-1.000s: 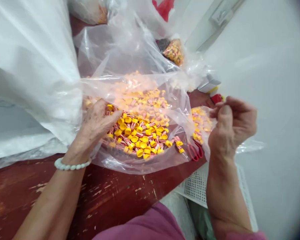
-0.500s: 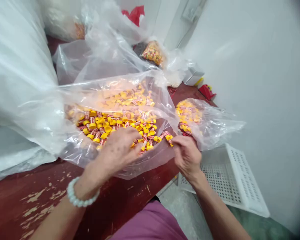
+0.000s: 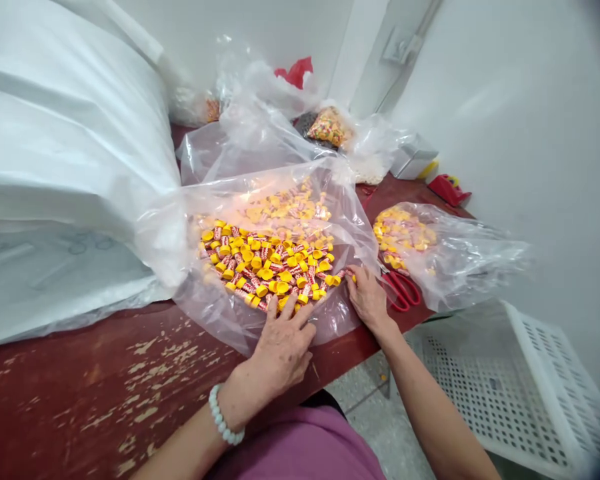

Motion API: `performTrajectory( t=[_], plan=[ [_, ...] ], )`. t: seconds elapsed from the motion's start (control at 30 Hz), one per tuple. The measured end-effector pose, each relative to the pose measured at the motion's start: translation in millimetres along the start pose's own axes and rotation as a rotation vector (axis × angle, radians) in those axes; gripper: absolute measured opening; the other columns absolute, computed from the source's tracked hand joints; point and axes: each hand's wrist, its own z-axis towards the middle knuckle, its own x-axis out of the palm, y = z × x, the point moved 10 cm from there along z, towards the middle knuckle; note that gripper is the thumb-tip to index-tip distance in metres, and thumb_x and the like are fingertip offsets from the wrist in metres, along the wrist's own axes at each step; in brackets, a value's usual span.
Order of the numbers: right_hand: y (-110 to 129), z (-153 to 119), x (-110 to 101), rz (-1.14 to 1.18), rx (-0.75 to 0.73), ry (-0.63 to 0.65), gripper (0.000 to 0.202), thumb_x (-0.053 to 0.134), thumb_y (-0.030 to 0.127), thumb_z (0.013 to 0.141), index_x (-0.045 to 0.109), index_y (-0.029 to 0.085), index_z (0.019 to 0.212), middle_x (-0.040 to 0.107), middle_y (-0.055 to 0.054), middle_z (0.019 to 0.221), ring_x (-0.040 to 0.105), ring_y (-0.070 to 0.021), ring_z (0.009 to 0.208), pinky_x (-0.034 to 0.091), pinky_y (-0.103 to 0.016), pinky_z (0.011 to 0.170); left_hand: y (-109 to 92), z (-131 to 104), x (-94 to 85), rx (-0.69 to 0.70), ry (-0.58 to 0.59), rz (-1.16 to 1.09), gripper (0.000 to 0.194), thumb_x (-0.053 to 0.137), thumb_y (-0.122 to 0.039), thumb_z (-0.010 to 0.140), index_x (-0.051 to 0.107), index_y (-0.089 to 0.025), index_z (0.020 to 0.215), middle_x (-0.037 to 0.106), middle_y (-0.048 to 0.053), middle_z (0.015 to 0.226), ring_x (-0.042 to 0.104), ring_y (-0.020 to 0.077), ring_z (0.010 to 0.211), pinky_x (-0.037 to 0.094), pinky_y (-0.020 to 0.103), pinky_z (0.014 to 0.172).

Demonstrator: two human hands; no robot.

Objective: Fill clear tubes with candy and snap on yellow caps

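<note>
Many small pieces with yellow caps and red-and-white bodies (image 3: 265, 263) lie in a large clear plastic bag (image 3: 230, 327) on the red table. My left hand (image 3: 284, 340), a beaded bracelet at its wrist, rests at the pile's near edge with its fingers spread over the pieces. At the pile's right end is my right hand (image 3: 367, 297), its fingers curled against a capped piece on the plastic; the fingertips are partly hidden. A smaller clear bag (image 3: 405, 233) of similar pieces lies beyond it, and red-handled scissors (image 3: 404, 291) are just right of that hand.
A big white sack (image 3: 70, 133) stands at the left. Other bags, one with colourful pieces (image 3: 330, 127), sit at the back near a white box (image 3: 413, 159) and a red tape dispenser (image 3: 449, 190). A white perforated basket (image 3: 500, 380) is below the table's right edge.
My left hand has drawn back from over the pile to its near edge, and its fingers have spread. The view has shifted, and the scissors' red handles now show beside my right hand.
</note>
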Motion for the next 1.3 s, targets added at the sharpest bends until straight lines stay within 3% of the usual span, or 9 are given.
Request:
performTrajectory(
  t=[0.13,0.27,0.43,0.6,0.67,0.77,0.9,1.13,1.3],
  plan=[
    [13.4,3.0,-11.8,0.079,-0.011,-0.087,0.028,0.043,0.031,0.091,0.058,0.017,0.109,0.066,-0.011,0.105,0.061,-0.0236,0.094,0.049,-0.035,0.078,-6.7,-13.5,4.8,-0.010,-0.038,0.003,0.026,0.063,-0.026,0.074,0.060,-0.018,0.098,0.042,0.010,0.142,0.027,0.0376,0.134,0.008,0.065,0.108],
    [53.8,8.0,-21.0,0.262,-0.098,-0.176,0.027,0.045,0.032,0.091,0.057,0.018,0.111,0.063,-0.010,0.105,0.059,-0.0201,0.096,0.047,-0.032,0.083,-5.6,-26.2,3.7,-0.038,-0.089,-0.004,0.027,0.063,-0.024,0.075,0.060,-0.020,0.101,0.045,0.007,0.141,0.027,0.0337,0.136,0.002,0.061,0.112],
    [112.9,20.2,2.2,0.237,-0.168,-0.128,0.028,0.048,0.030,0.090,0.058,0.019,0.113,0.061,-0.011,0.107,0.059,-0.0227,0.097,0.047,-0.034,0.081,-1.2,-44.5,4.8,-0.080,-0.135,-0.014,0.029,0.063,-0.022,0.074,0.060,-0.022,0.103,0.047,0.006,0.140,0.025,0.0333,0.137,0.002,0.062,0.111],
    [153.5,23.9,24.5,0.321,-0.284,-0.047,0.038,0.056,0.031,0.086,0.054,0.018,0.121,0.057,-0.013,0.119,0.052,-0.0254,0.111,0.042,-0.040,0.095,0.9,-67.9,-1.4,-0.141,-0.190,0.004,0.027,0.053,-0.015,0.079,0.060,-0.022,0.104,0.046,0.005,0.142,0.024,0.0330,0.138,0.008,0.064,0.109],
    [154.5,23.3,20.7,0.418,-0.310,-0.039,0.040,0.055,0.030,0.086,0.051,0.018,0.124,0.057,-0.012,0.121,0.051,-0.0241,0.114,0.039,-0.040,0.099,-1.6,-77.3,-4.7,-0.145,-0.209,-0.007,0.028,0.049,-0.014,0.081,0.060,-0.022,0.106,0.046,0.005,0.141,0.026,0.0310,0.138,0.011,0.062,0.110],
    [133.8,18.8,-2.4,0.549,-0.259,-0.123,0.038,0.054,0.030,0.086,0.052,0.018,0.123,0.059,-0.011,0.121,0.052,-0.0224,0.114,0.039,-0.040,0.099,-4.6,-90.0,-5.0,-0.147,-0.228,-0.039,0.030,0.046,-0.014,0.084,0.059,-0.022,0.109,0.051,0.006,0.137,0.031,0.0284,0.136,0.012,0.059,0.111],
    [109.4,-7.9,-29.6,0.604,-0.211,-0.186,0.021,0.051,0.026,0.088,0.060,0.019,0.106,0.064,-0.008,0.102,0.058,-0.0199,0.099,0.045,-0.036,0.088,-2.3,-100.9,4.6,-0.174,-0.224,-0.059,0.033,0.045,-0.014,0.084,0.057,-0.022,0.114,0.053,0.007,0.134,0.034,0.0288,0.135,0.016,0.059,0.111],
    [145.4,-80.9,-12.6,0.537,-0.433,0.002,0.013,0.050,0.019,0.088,0.061,0.020,0.095,0.064,-0.005,0.090,0.056,-0.0183,0.087,0.045,-0.033,0.082,2.7,-111.7,12.0,-0.163,-0.276,-0.066,0.032,0.042,-0.015,0.087,0.055,-0.022,0.115,0.052,0.008,0.135,0.036,0.0242,0.134,0.020,0.054,0.111],
    [158.0,-95.7,1.8,0.416,-0.472,0.106,0.017,0.047,0.022,0.091,0.063,0.020,0.096,0.061,-0.007,0.091,0.055,-0.0191,0.091,0.044,-0.032,0.083,2.7,-114.3,12.5,-0.184,-0.262,-0.077,0.030,0.041,-0.015,0.088,0.058,-0.022,0.112,0.055,0.008,0.131,0.037,0.0247,0.133,0.019,0.055,0.111]
  ],
)
